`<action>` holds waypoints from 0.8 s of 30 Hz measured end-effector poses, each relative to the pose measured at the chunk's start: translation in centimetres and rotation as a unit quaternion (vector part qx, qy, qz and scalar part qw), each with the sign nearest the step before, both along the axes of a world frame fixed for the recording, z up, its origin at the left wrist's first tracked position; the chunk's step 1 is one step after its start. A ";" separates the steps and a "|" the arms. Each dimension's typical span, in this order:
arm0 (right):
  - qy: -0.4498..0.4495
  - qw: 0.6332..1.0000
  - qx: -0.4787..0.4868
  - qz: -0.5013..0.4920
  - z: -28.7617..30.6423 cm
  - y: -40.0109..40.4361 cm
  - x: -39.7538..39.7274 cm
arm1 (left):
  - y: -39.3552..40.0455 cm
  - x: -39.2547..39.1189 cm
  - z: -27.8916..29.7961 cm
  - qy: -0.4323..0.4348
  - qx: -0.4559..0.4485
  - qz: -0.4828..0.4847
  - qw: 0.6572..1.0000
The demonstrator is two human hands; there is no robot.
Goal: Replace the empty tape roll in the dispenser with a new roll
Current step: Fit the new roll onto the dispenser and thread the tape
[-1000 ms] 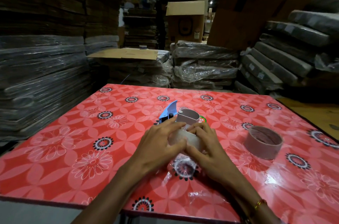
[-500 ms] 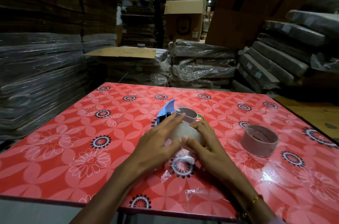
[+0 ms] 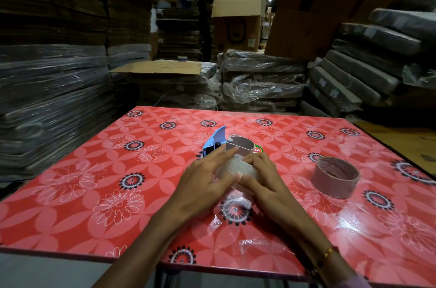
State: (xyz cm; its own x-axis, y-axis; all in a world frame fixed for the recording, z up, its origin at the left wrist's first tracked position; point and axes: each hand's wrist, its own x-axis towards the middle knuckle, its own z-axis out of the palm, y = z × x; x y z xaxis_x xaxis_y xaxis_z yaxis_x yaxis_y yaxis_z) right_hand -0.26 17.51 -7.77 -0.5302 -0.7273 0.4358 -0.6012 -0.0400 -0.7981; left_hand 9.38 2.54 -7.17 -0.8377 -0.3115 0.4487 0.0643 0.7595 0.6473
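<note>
Since a moment ago little has shifted: both hands stay on the new tape roll (image 3: 236,167) at the middle of the red flowered table (image 3: 94,193), though the left hand's fingers (image 3: 221,153) now stretch flatter and further toward 12 o'clock, reaching to the dispenser. The loose brown cardboard core (image 3: 336,179) has not moved from its spot at 3 o'clock of the hands, well apart from them.

The left hand (image 3: 203,179) lies over the pale, clear-looking roll from 9 o'clock, fingers extended and close together across its top, thumb hidden beneath. The right hand (image 3: 262,177) presses in from 3 o'clock, fingers curled together on the far rim and thumb on the near face, so the roll is pinched between the two hands. Just beyond the fingertips, at 12 o'clock, stands the dispenser (image 3: 217,144) with its blue plastic blade guard pointing up and away, and a second brown core (image 3: 239,146) touching it on the 3 o'clock side. The left fingertips nearly touch that core; I cannot tell whether they do.

A red and green label (image 3: 258,150) peeks out by that core, showing the letters "sa"; the rest is covered. Scraps of clear film (image 3: 250,246) lie on the table at 6 o'clock of the hands.
</note>
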 end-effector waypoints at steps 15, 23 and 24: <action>-0.029 0.999 -0.006 -0.013 -0.6 -0.2 -0.7 | -0.3 0.2 -0.1 -0.034 -0.052 -0.003 0.998; -0.038 0.999 -0.009 -0.018 -0.7 -0.4 -0.8 | -0.1 0.4 -0.3 -0.037 -0.063 -0.007 0.997; -0.033 0.999 -0.010 -0.019 -0.7 -0.4 -0.9 | 0.1 0.4 -0.3 -0.034 -0.074 0.002 0.997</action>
State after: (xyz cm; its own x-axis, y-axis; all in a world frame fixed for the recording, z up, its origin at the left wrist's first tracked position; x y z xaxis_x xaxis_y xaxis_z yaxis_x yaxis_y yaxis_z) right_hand -1.12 17.14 -8.50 -0.5860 -0.6973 0.4127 -0.5486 -0.0334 -0.8354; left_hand 9.80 2.63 -7.49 -0.8667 -0.2504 0.4315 0.0200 0.8467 0.5316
